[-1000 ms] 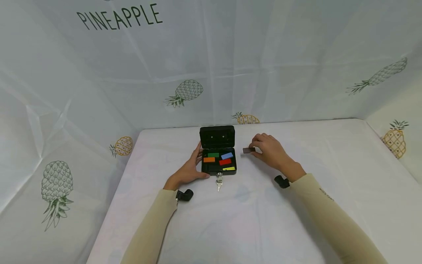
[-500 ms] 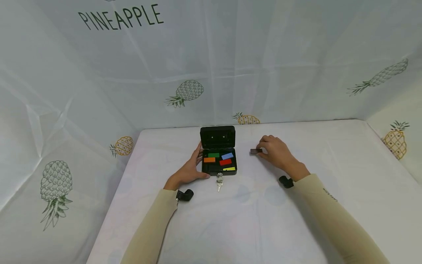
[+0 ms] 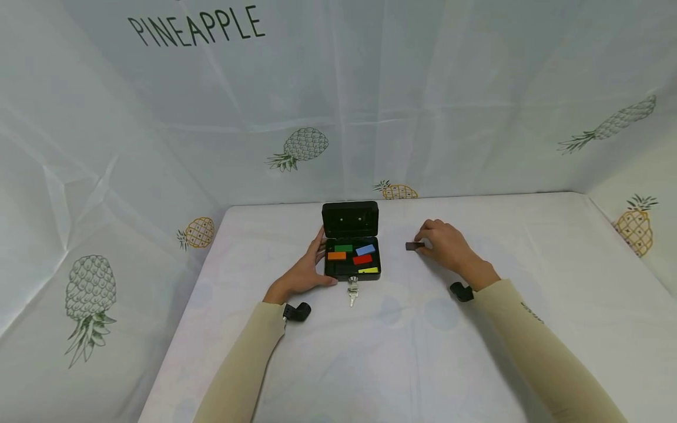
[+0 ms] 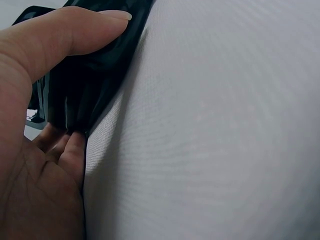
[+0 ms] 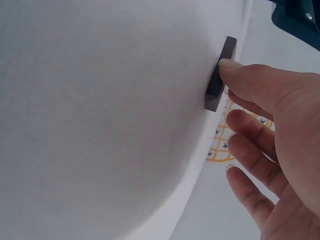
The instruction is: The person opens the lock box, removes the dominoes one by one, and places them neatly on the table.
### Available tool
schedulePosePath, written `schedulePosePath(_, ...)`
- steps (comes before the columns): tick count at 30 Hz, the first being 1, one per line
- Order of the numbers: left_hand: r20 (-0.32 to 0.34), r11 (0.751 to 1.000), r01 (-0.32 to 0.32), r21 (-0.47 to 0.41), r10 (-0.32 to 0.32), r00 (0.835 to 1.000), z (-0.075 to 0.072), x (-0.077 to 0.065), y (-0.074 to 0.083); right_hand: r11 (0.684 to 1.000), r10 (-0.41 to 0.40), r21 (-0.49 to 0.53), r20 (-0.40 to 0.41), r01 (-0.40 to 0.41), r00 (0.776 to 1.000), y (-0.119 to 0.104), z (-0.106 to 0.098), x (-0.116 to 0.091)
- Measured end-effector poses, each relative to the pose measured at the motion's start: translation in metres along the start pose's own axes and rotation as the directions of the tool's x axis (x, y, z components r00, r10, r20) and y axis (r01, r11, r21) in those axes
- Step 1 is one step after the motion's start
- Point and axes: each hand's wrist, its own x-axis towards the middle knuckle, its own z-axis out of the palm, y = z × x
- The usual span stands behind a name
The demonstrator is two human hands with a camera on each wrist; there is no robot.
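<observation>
A small black cash box (image 3: 341, 269) stands with its lid (image 3: 350, 220) raised. Inside lie a green block (image 3: 343, 248), an orange block (image 3: 336, 256), a blue block (image 3: 365, 250), a red block (image 3: 362, 259) and a yellow block (image 3: 368, 270). My left hand (image 3: 300, 275) grips the box's left side, thumb along the front wall and fingers around the side. To the right of the box, my right hand (image 3: 446, 247) pinches a dark brown block (image 5: 216, 86) between thumb and index finger, low over the white cloth; its other fingers are loosely bent.
Keys (image 3: 353, 294) hang from the lock at the box's front. White cloth (image 3: 370, 364) covers the table, and a pineapple-print curtain (image 3: 402, 117) rises behind its back edge. Each wrist carries a small black camera (image 3: 297, 312).
My right hand has moved right and slightly nearer to me with the brown block, farther from the box. The left hand keeps its place on the box.
</observation>
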Motion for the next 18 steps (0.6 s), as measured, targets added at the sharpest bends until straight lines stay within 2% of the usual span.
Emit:
schedulePosePath(4, -0.001, 1.000, -0.004, 0.009, 0.004, 1.000, 0.000, 0.000, 0.001, 0.999, -0.041, 0.012, -0.039, 0.041, 0.998, -0.008, -0.003, 0.003)
schedulePosePath(10, -0.005, 1.000, -0.023, 0.007, 0.023, 1.000, -0.001, 0.001, 0.001, 0.996, -0.085, 0.033, -0.063, 0.088, 0.994, -0.037, -0.010, 0.014)
schedulePosePath(18, -0.023, 1.000, 0.026, 0.014, -0.025, 0.999, 0.001, 0.002, -0.001, 0.988, -0.150, 0.012, -0.058, 0.151, 0.987, -0.072, -0.009, 0.028)
